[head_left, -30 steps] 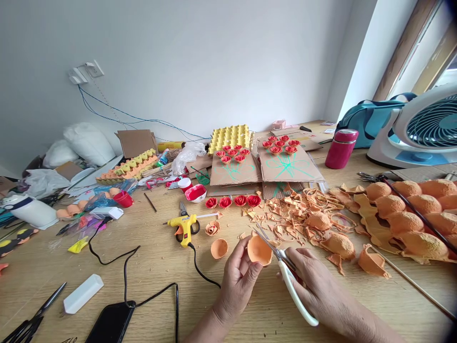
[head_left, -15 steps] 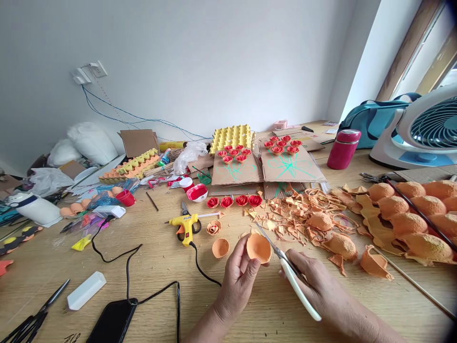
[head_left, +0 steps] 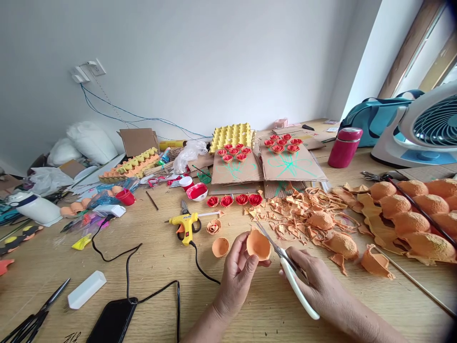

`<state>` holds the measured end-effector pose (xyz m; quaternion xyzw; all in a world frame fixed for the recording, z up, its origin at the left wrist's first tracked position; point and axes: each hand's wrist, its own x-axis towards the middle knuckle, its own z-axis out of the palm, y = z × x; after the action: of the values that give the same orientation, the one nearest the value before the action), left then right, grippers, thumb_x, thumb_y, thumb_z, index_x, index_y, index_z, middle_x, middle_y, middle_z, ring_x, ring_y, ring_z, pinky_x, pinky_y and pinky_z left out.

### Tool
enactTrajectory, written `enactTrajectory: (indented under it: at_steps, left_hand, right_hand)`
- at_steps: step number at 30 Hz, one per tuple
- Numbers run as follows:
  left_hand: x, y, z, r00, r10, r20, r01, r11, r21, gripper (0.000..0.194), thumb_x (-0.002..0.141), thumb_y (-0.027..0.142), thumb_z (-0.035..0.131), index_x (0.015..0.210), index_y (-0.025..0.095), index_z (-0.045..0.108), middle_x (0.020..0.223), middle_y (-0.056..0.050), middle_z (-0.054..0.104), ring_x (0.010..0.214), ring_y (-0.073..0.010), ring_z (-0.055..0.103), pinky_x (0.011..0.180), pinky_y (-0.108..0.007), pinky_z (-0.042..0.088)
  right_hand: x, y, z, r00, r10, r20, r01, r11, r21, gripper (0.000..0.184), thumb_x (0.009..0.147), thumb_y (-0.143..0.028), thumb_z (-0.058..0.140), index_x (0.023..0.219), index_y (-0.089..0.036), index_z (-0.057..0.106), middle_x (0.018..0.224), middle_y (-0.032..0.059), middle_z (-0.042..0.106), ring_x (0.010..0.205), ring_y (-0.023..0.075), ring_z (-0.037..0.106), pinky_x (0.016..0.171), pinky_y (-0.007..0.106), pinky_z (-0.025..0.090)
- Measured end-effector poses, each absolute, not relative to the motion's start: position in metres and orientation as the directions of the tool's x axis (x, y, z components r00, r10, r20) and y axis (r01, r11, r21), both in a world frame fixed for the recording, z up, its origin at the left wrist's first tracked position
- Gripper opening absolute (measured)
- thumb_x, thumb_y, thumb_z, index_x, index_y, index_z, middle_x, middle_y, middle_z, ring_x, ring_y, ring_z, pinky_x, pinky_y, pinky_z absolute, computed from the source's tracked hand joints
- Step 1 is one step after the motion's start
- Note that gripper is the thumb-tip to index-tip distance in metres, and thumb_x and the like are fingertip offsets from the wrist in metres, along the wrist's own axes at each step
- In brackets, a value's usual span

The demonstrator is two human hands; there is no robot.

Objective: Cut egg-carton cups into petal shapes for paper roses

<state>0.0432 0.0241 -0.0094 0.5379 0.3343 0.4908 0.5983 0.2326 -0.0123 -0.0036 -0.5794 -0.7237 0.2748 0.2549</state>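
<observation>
Between the thumb and fingers of my left hand [head_left: 238, 271] is an orange egg-carton cup [head_left: 259, 245], its hollow turned toward me. My right hand [head_left: 314, 276] grips white-handled scissors [head_left: 293, 286], whose blades lie along the right side of the cup's rim. Whether the blades touch the rim I cannot tell. Left of my left hand, a second cut cup [head_left: 220, 247] rests on the table, with an unpainted carton rose [head_left: 213, 227] just behind it. Several red-painted roses [head_left: 226, 201] stand in a row farther back.
Orange carton scraps [head_left: 296, 212] spread behind my right hand, beside a large orange egg tray [head_left: 410, 209]. A yellow glue gun [head_left: 184, 226] lies to the left, its black cord running forward. Black scissors [head_left: 37, 312] and a phone [head_left: 112, 321] lie at front left. A fan [head_left: 421, 128] stands at right.
The cup has tilted slightly in my left hand, and its rim outline looks different. The scissors stay close to its right edge. The camera view has shifted a little.
</observation>
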Motion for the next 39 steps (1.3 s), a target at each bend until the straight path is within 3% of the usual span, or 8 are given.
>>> enactTrajectory:
  at_steps: [6, 13, 17, 21, 39]
  left_hand:
    - [0.043, 0.027, -0.012, 0.271, 0.954, 0.127, -0.227, -0.065, 0.972, 0.049, 0.089, 0.048, 0.062, 0.128, 0.02, 0.055, 0.126, -0.012, 0.063, 0.092, -0.0229, 0.068, 0.077, -0.033, 0.06]
    - [0.043, 0.026, -0.011, 0.259, 0.957, 0.132, -0.27, -0.06, 0.961, 0.044, 0.088, 0.047, 0.064, 0.124, 0.021, 0.058, 0.127, -0.011, 0.062, 0.101, -0.0244, 0.066, 0.083, -0.035, 0.06]
    - [0.039, 0.027, -0.016, 0.249, 0.958, 0.138, -0.239, -0.078, 0.968, 0.044, 0.092, 0.047, 0.059, 0.127, 0.021, 0.059, 0.132, -0.011, 0.06, 0.116, -0.0273, 0.06, 0.098, -0.039, 0.053]
    - [0.036, 0.027, -0.019, 0.233, 0.96, 0.156, -0.173, -0.117, 0.978, 0.043, 0.092, 0.047, 0.058, 0.127, 0.021, 0.061, 0.133, -0.011, 0.061, 0.123, -0.028, 0.056, 0.108, -0.039, 0.044]
    - [0.037, 0.023, -0.011, 0.248, 0.953, 0.175, -0.124, -0.148, 0.981, 0.042, 0.092, 0.048, 0.057, 0.124, 0.02, 0.063, 0.129, -0.01, 0.064, 0.123, -0.0269, 0.056, 0.107, -0.036, 0.043]
  right_hand:
    - [0.235, -0.012, 0.0, -0.202, 0.975, 0.094, 0.758, 0.216, -0.615, 0.021, 0.097, -0.036, 0.044, 0.079, -0.025, 0.048, 0.076, 0.0014, 0.062, 0.074, 0.0198, 0.058, 0.066, 0.031, 0.042]
    - [0.236, -0.011, -0.002, -0.223, 0.969, 0.103, 0.812, 0.243, -0.531, 0.02, 0.097, -0.033, 0.044, 0.079, -0.023, 0.048, 0.077, 0.0027, 0.062, 0.074, 0.0201, 0.055, 0.067, 0.032, 0.04]
    - [0.235, -0.011, 0.0, -0.23, 0.965, 0.125, 0.824, 0.261, -0.503, 0.019, 0.096, -0.031, 0.045, 0.078, -0.023, 0.047, 0.075, 0.0021, 0.062, 0.073, 0.0196, 0.055, 0.067, 0.032, 0.038]
    - [0.236, -0.011, 0.0, -0.249, 0.956, 0.154, 0.818, 0.292, -0.496, 0.019, 0.096, -0.03, 0.046, 0.079, -0.023, 0.048, 0.075, 0.0016, 0.062, 0.072, 0.0193, 0.055, 0.067, 0.032, 0.038]
    - [0.234, -0.013, 0.002, -0.266, 0.956, 0.125, 0.81, 0.292, -0.508, 0.022, 0.096, -0.037, 0.05, 0.081, -0.023, 0.042, 0.08, 0.0012, 0.059, 0.077, 0.0214, 0.053, 0.075, 0.037, 0.04]
